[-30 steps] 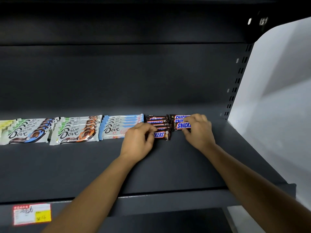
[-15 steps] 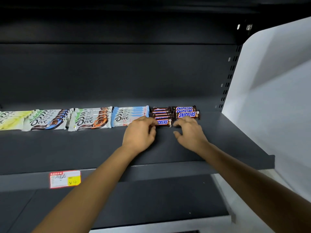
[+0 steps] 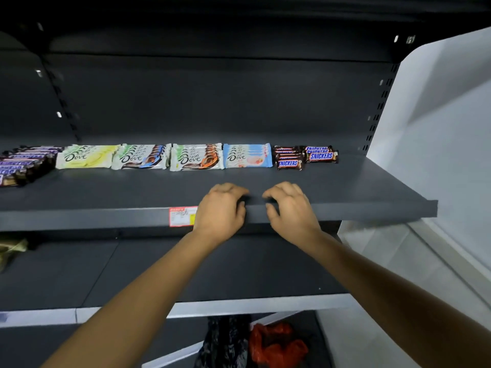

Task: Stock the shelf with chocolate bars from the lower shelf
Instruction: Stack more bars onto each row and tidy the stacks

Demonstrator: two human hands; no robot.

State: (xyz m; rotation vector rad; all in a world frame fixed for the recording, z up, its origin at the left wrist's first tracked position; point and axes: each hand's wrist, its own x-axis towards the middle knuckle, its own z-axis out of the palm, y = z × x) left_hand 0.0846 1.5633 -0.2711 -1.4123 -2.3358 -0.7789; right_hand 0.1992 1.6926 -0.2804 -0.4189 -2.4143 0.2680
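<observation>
Your left hand and right hand sit side by side at the front lip of the shelf. Both are released, the fingers loosely curled downward and holding nothing. The fingertips lie over the shelf's front edge, and your left hand covers part of the red-and-white price tag fixed there.

The Snickers bars lie at the back right of this shelf in two short rows, well apart from your hands. Just to their left is a line of Dove bars in overlapping stacks: a light blue stack touching the Snickers bars, then an orange-accented stack, a blue-and-brown stack and a pale yellow stack. At the far left is a fanned group of purple-wrapped bars.

Your forearms cross over the lower shelf. At its left edge is a dull olive object, possibly a crumpled wrapper; it is too dim to tell. Below, a red bag lies beside a dark bag. A white side panel closes the unit on the right.
</observation>
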